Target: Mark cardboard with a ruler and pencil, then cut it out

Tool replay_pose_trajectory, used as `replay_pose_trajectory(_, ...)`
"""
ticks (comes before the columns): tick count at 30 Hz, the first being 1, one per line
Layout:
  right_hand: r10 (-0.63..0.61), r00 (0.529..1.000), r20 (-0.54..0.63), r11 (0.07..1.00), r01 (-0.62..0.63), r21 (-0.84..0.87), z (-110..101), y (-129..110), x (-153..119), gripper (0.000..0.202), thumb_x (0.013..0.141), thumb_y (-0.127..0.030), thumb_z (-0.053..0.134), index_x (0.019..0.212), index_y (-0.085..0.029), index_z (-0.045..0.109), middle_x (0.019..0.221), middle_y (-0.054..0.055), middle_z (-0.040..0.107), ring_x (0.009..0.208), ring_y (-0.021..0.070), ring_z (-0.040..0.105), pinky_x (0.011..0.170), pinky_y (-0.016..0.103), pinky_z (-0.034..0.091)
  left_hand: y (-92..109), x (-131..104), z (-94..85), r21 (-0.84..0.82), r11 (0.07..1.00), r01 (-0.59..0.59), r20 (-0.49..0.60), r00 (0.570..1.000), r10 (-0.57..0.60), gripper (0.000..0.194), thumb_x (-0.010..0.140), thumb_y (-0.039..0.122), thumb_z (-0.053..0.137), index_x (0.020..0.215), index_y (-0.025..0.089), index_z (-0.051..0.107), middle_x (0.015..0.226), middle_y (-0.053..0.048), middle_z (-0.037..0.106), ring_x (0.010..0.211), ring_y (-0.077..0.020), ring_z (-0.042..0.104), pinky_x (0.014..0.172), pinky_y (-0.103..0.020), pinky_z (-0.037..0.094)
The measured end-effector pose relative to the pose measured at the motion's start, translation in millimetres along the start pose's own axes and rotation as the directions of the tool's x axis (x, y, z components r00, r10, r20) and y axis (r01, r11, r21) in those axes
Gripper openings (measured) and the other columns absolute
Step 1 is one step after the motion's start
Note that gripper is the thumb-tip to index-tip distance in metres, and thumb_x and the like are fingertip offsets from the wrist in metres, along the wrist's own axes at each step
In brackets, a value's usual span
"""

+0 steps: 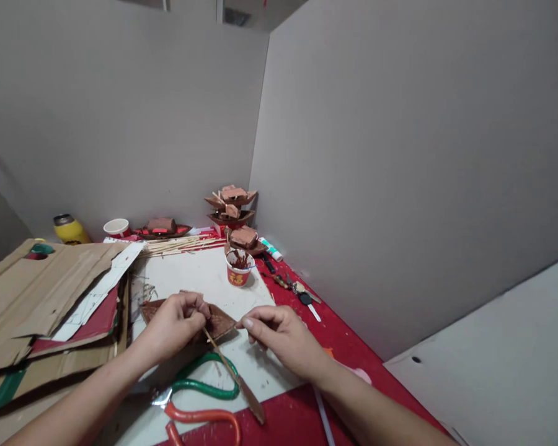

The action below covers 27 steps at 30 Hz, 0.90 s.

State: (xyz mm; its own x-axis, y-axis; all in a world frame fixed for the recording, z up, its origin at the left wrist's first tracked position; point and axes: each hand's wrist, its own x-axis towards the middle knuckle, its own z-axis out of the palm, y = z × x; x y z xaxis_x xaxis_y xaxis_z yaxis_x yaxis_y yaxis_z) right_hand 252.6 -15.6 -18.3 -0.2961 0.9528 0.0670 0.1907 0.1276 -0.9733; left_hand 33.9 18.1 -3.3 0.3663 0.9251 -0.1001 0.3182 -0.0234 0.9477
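Note:
A brown model boat (221,323) lies on the white board, partly hidden behind my left hand (181,322). The fingers of my left hand are closed in a pinch on a thin brown stick that ends in a flat oar blade (250,396), slanting down to the right. My right hand (281,334) is at the boat's right tip, thumb and forefinger pressed together; whatever is between them is too small to make out. Below the boat lie green-handled scissors (207,389) and an orange handle (204,416). A red and white paper cup (238,275) with brown smears stands behind the boat.
Torn cardboard (41,291) covers the left side. Further back are thin wooden sticks (181,245), another model boat (162,228), a white cup (116,228), a yellow bottle (71,230) and stacked boats (232,204). Small tools and a tube (270,249) lie along the right wall.

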Motion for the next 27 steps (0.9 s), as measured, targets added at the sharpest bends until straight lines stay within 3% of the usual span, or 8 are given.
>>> replay_pose_trajectory(15, -0.078, 0.997, -0.018, 0.993, 0.076, -0.093, 0, -10, -2, 0.032, 0.087, -0.042, 0.057, 0.073, -0.015, 0.069, 0.058, -0.001, 0.056, 0.055, 0.0108, 0.048, 0.053, 0.023, 0.038, 7, -2, -0.7, 0.038, 0.999, 0.036, 0.000, 0.999, -0.036, 0.009, 0.066, 0.025, 0.056, 0.070, 0.018, 0.056, 0.067, 0.002, 0.058, 0.050, -0.0090, 0.045, 0.048, -0.021, 0.034)
replay_pose_trajectory(19, -0.170, 0.982, -0.087, 0.963, 0.147, -0.227, -19, -24, -18, 0.026, 0.089, -0.038, 0.057, 0.084, -0.017, 0.072, 0.072, 0.003, 0.067, 0.068, 0.0160, 0.060, 0.062, 0.026, 0.046, 7, -2, -0.4, 0.065, 0.996, 0.055, 0.013, 0.998, -0.056, 0.010, 0.069, 0.028, 0.058, 0.073, 0.018, 0.058, 0.063, 0.003, 0.056, 0.049, -0.0095, 0.044, 0.046, -0.020, 0.033)
replay_pose_trajectory(22, -0.214, 0.966, -0.142, 0.912, 0.146, -0.382, -43, -33, -43, 0.024, 0.092, -0.036, 0.054, 0.088, -0.019, 0.071, 0.081, 0.006, 0.070, 0.077, 0.0191, 0.065, 0.070, 0.029, 0.049, 5, -2, -1.5, 0.082, 0.996, 0.029, 0.004, 1.000, -0.029, 0.012, 0.070, 0.030, 0.060, 0.072, 0.018, 0.060, 0.073, -0.001, 0.062, 0.053, -0.0103, 0.047, 0.049, -0.021, 0.037)
replay_pose_trajectory(25, -0.139, 0.982, -0.128, 0.829, 0.045, -0.557, -64, -27, -71, 0.023, 0.095, -0.034, 0.050, 0.096, -0.021, 0.070, 0.091, 0.007, 0.072, 0.079, 0.0194, 0.066, 0.073, 0.030, 0.050, 2, 0, -3.8, 0.099, 0.995, -0.014, 0.001, 1.000, 0.014, 0.018, 0.071, 0.035, 0.064, 0.070, 0.017, 0.062, 0.087, -0.005, 0.065, 0.061, -0.0131, 0.052, 0.052, -0.022, 0.040)
replay_pose_trajectory(27, -0.067, 0.992, -0.103, 0.732, -0.021, -0.681, -74, -15, -88, 0.024, 0.095, -0.034, 0.050, 0.107, -0.022, 0.067, 0.100, 0.009, 0.071, 0.084, 0.0204, 0.066, 0.075, 0.031, 0.051, 1, 1, -4.7, 0.125, 0.992, -0.026, 0.006, 1.000, 0.025, 0.020, 0.072, 0.037, 0.064, 0.068, 0.017, 0.063, 0.083, -0.005, 0.064, 0.063, -0.0147, 0.053, 0.052, -0.022, 0.040)
